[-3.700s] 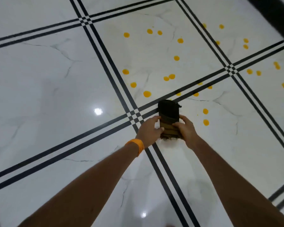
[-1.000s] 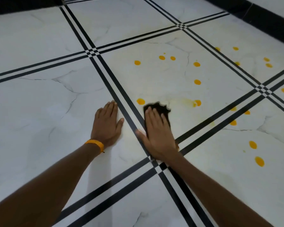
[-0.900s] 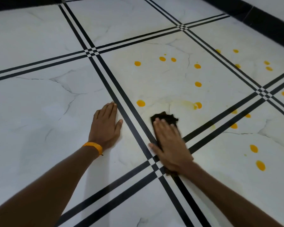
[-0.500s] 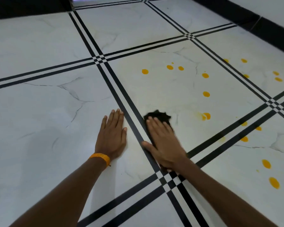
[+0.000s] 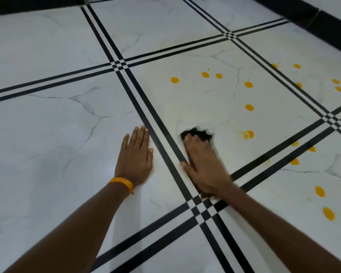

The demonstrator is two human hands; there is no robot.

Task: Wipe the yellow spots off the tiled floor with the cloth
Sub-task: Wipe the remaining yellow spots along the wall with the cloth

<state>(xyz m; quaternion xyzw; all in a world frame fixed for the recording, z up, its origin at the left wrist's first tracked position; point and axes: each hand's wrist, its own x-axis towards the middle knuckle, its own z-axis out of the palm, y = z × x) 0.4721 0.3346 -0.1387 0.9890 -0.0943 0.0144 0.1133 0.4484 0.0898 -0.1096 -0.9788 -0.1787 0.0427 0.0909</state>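
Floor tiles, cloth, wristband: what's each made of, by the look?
Floor tiles: polished marble or marble-look glazed ceramic; grey veins, faint sheen. Cloth: dark matte fabric, weave unclear; ragged, crumpled edge. Wristband: orange braided cord or thread, seemingly; ribbed texture.

Both arms reach forward, the left hand point(image 5: 135, 156) flat with fingers together, the right hand point(image 5: 204, 166) palm-down, thumb splayed.

readable text: none in the head view
tiled floor point(image 5: 47, 134): grey veining and black double stripes only (a pattern, not lettering)
orange wristband point(image 5: 121, 183): plain braided band, no print or logo legible
cloth point(image 5: 198, 132): dark and partly blurred, no tag or label legible
numbers, signs: none legible
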